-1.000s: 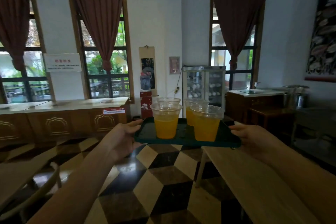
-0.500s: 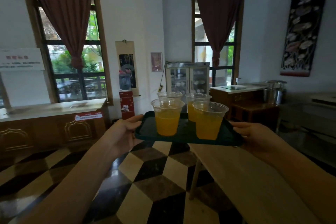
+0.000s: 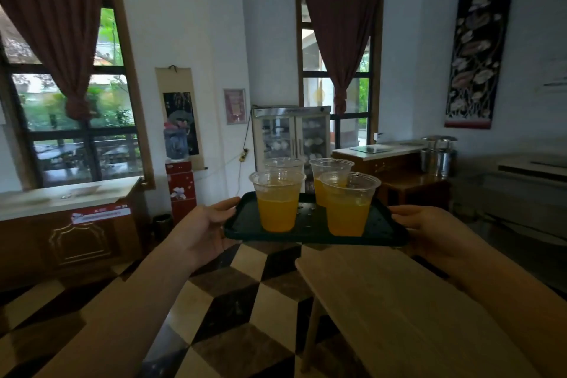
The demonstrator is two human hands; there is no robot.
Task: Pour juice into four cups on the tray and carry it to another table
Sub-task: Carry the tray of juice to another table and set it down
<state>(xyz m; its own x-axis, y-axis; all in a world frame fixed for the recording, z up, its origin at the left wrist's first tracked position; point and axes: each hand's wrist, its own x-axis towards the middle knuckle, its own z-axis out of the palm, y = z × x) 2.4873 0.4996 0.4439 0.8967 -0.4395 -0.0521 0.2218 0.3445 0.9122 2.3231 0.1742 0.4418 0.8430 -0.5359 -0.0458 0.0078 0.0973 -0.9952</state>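
Dim room with white walls, tall windows with dark red curtains (image 3: pixel 340 40) tied back, and a floor of cube-pattern tiles (image 3: pixel 233 301) in cream, brown and black. Long carved wooden sideboard (image 3: pixel 67 233) runs under the left window, a small glass-door cabinet (image 3: pixel 291 135) sits in the back corner, and a tall dark floral wall hanging (image 3: pixel 478 49) is on the right wall. Lower right is a pale wooden table (image 3: pixel 399 310), bare top, its near-left corner poking out over the tiles.

Dark green rectangular plastic tray (image 3: pixel 306 230) is held up in the air, just past that table's far edge. Left hand (image 3: pixel 205 230) is gripping the tray's left edge, thumb over the rim, and the right hand (image 3: pixel 429 230) is clamped on the right edge. Four clear plastic cups of orange juice (image 3: pixel 348 212) stand upright on it, two by the near edge and two behind them, the back-left one mostly hidden.

Compared with half a second back, the view has swung right: the left window and sideboard slid toward the left edge, the wall hanging moved further in, and the table fills more of the bottom right. Tray's still level, same grip
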